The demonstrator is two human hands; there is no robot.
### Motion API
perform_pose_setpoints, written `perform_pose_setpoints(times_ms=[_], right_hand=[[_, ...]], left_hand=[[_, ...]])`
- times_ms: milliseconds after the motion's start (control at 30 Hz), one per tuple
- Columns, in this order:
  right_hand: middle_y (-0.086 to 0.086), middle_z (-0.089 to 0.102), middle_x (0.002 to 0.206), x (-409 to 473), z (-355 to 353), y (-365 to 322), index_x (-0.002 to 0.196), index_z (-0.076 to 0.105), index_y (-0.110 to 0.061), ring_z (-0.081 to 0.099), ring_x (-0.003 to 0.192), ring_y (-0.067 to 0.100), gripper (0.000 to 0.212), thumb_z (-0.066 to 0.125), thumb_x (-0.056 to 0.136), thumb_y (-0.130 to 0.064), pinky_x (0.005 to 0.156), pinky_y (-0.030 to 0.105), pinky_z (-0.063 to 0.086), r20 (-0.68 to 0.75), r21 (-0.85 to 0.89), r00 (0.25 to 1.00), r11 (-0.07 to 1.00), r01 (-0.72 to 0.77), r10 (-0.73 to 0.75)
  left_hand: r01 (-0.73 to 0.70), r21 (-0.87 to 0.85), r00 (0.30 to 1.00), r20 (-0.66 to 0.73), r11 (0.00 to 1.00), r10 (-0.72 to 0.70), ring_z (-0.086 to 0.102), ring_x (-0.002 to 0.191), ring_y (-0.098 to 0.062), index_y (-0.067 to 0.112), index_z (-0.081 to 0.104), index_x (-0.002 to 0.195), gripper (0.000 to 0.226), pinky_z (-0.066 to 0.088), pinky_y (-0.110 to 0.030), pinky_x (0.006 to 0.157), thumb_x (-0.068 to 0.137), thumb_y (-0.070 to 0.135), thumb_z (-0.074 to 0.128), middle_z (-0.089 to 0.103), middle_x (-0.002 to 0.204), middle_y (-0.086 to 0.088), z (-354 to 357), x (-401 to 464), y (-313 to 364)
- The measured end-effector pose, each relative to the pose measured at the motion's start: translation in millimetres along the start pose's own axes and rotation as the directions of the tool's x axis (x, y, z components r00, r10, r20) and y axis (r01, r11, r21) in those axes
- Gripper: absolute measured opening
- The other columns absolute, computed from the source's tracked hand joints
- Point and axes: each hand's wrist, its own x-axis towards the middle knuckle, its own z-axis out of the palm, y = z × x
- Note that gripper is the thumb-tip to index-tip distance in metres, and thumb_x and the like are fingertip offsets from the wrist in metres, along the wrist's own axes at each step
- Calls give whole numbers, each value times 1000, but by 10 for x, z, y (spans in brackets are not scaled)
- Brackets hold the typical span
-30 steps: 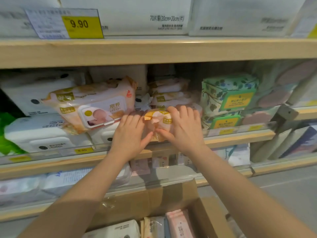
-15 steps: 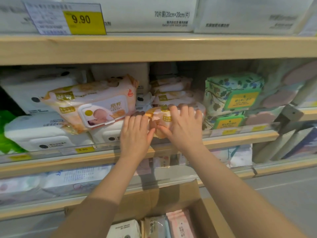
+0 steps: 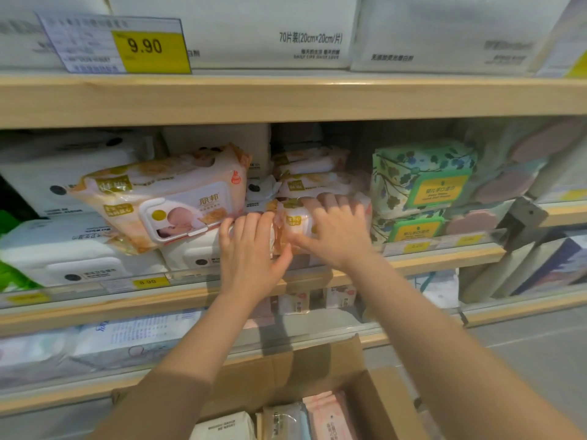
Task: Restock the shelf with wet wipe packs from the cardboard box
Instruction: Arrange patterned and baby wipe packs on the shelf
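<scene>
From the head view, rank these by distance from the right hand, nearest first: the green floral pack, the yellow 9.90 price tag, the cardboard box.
1. Green floral pack: just right of the right hand, on the same shelf.
2. Cardboard box: below, at the bottom of the view.
3. Yellow 9.90 price tag: upper left, on the shelf above.

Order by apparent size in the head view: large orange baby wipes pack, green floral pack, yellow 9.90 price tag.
1. Large orange baby wipes pack
2. Green floral pack
3. Yellow 9.90 price tag

Depths differ, so true sizes are unsure.
</scene>
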Motion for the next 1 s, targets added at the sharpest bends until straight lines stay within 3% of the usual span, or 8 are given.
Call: perform_pose_setpoints(times_ms=[133, 400, 500, 667, 800, 867, 933, 1000], right_hand=[[9, 45, 138, 27, -156, 420, 143, 29, -29, 41, 126, 29, 73, 54, 82, -61, 105, 42, 26, 97, -7, 986, 991, 134, -133], [13, 62, 83, -23, 127, 383, 113, 63, -20, 59, 75, 32, 56, 72, 68, -52, 69, 35, 42, -195, -98, 979, 994, 42, -60], [11, 61, 90, 15, 143, 387, 118, 60, -24, 58, 82, 32, 57, 69, 70, -55, 73, 36, 42, -193, -77, 980, 996, 40, -55], [7, 51, 122, 188, 33, 419, 130, 47, -30, 46, 112, 31, 60, 64, 77, -53, 89, 38, 38, -38, -19, 996, 997, 80, -81], [12, 59, 114, 130, 65, 350, 125, 54, -22, 55, 99, 37, 57, 68, 76, -48, 84, 41, 44, -43, -42, 995, 995, 87, -89], [13, 66, 96, 21, 163, 372, 115, 61, -19, 62, 82, 35, 56, 74, 69, -49, 77, 41, 48, -87, -62, 991, 993, 96, -101], [13, 65, 104, -89, 278, 400, 116, 59, -20, 60, 86, 34, 54, 70, 73, -50, 79, 39, 48, -126, -77, 985, 991, 107, -116], [12, 60, 117, -163, 317, 389, 127, 51, -22, 55, 98, 33, 52, 57, 85, -51, 87, 41, 43, -111, -71, 988, 992, 102, -109]], left_hand=[[-39, -3, 971, 236, 999, 39, 46, 104, -26, 13, 43, 126, 69, 39, -36, 89, 72, 44, 71, 52, 115, -8, -65, 211, 136], [-111, 262, 956, 292, 959, 31, 60, 94, -29, 9, 63, 107, 54, 42, -42, 95, 58, 24, 79, 66, 95, -10, 52, 501, 247], [-136, 228, 972, 220, 964, 84, 61, 85, -31, 8, 64, 99, 59, 48, -47, 86, 51, 34, 85, 66, 88, -12, 100, 469, 160], [-94, 205, 957, 289, 974, 32, 43, 115, -31, 8, 46, 127, 89, 24, -47, 106, 67, 74, 52, 53, 123, -13, 98, 581, 216], [-69, 195, 946, 325, 978, 2, 44, 119, -31, 11, 37, 134, 94, 24, -45, 107, 67, 73, 58, 52, 128, -13, 140, 590, 215], [-81, 216, 934, 357, 973, -1, 51, 114, -28, 14, 42, 128, 81, 33, -39, 95, 71, 68, 59, 58, 122, -10, 116, 522, 266], [-112, 236, 925, 381, 965, 14, 58, 102, -24, 19, 48, 115, 58, 36, -34, 77, 77, 63, 58, 64, 107, -4, 82, 446, 334], [-168, 192, 913, 401, 967, 79, 60, 100, -23, 21, 49, 115, 54, 38, -37, 87, 81, 62, 53, 66, 99, -2, 18, 439, 322]])
